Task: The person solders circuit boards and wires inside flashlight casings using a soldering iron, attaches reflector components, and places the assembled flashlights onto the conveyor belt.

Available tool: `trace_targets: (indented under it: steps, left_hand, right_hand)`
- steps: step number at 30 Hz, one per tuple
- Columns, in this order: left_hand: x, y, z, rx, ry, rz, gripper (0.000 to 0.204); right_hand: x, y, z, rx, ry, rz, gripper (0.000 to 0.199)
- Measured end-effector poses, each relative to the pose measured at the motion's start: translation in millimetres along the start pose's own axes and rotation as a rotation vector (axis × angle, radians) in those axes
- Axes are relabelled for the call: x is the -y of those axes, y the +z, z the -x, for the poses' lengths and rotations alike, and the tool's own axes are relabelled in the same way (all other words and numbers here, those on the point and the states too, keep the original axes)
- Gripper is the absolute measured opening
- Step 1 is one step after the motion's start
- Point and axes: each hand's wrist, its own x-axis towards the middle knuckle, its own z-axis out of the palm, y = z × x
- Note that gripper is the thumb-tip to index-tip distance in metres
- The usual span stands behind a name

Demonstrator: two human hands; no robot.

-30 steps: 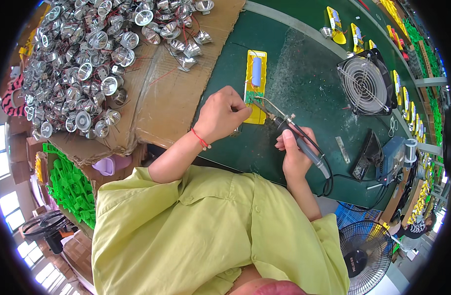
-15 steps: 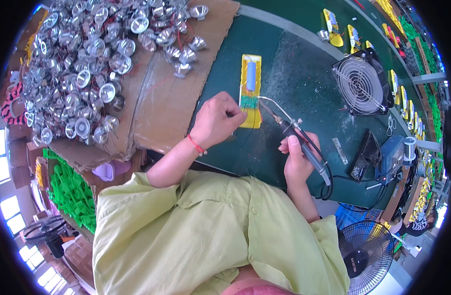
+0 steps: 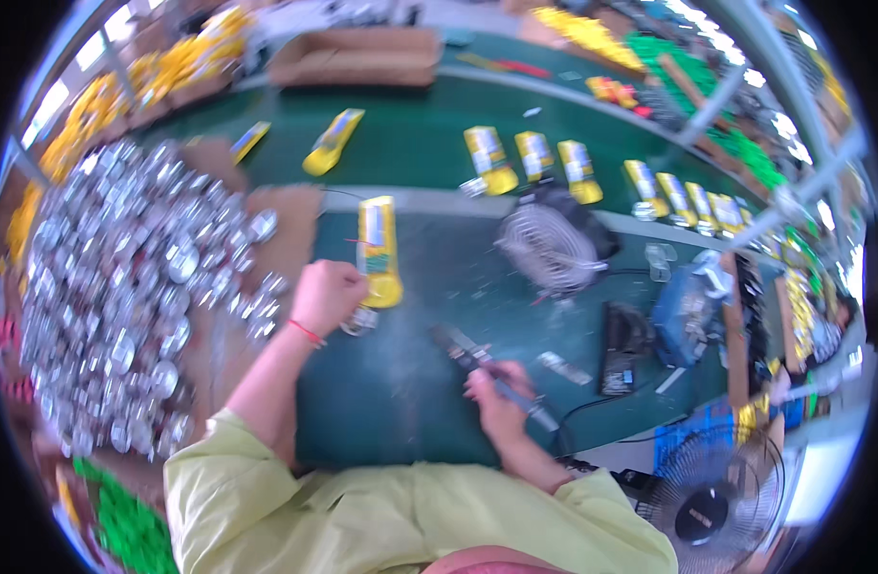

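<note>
A yellow plastic casing (image 3: pixel 385 290) lies on the green bench, with a blue-white cylinder and a green circuit board in it. Beside its lower left edge my left hand (image 3: pixel 329 297) is closed in a pinch; whatever is between the fingertips is too small and blurred to make out. Just under those fingers sits a silver reflector cup (image 3: pixel 360 322). My right hand (image 3: pixel 501 394) grips a soldering iron (image 3: pixel 487 362) with a dark handle and a cable. Its tip points up and left, apart from the casing.
A heap of silver reflector cups (image 3: pixel 123 297) covers cardboard at left. A round-grilled fan (image 3: pixel 549 249), a black holder (image 3: pixel 622 349) and a blue box (image 3: pixel 683 316) stand at right. Several yellow casings (image 3: pixel 487 158) line the far strip, beyond which lies a cardboard tray (image 3: pixel 357 59).
The soldering iron has drawn back from the circuit board, toward me. My view has tilted up, showing more of the far bench. A reflector cup now shows below my left hand.
</note>
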Motion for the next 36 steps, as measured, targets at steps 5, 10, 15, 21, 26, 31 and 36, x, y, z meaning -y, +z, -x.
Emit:
trace_targets:
  steps: [5,10,15,21,26,31,36]
  left_hand:
    - [22,-15,-134,-0.357,0.085,-0.286,0.025]
    - [65,-44,-193,-0.494,0.019,-0.580,0.047]
    - [62,-48,-189,-0.217,-0.050,-0.502,0.050]
    - [11,-53,-82,-0.191,0.040,-0.452,0.044]
    - [-2,-10,58,-0.352,0.213,-0.358,0.038]
    - [-14,-13,132,-0.296,0.088,-0.232,0.060]
    - [57,-58,113,-0.424,0.121,-0.621,0.063]
  right_hand:
    - [-10,4,4,0.041,-0.011,0.055,0.021]
    - [-6,2,-1,0.010,0.005,0.092,0.023]
    - [-1,1,-4,0.033,0.012,0.140,0.023]
    - [-5,2,-5,0.041,-0.045,0.083,0.020]
    - [-5,2,-4,0.052,-0.052,-0.018,0.020]
    - [-7,0,-2,0.051,-0.047,-0.134,0.018]
    - [-4,3,2,0.042,-0.071,-0.177,0.017]
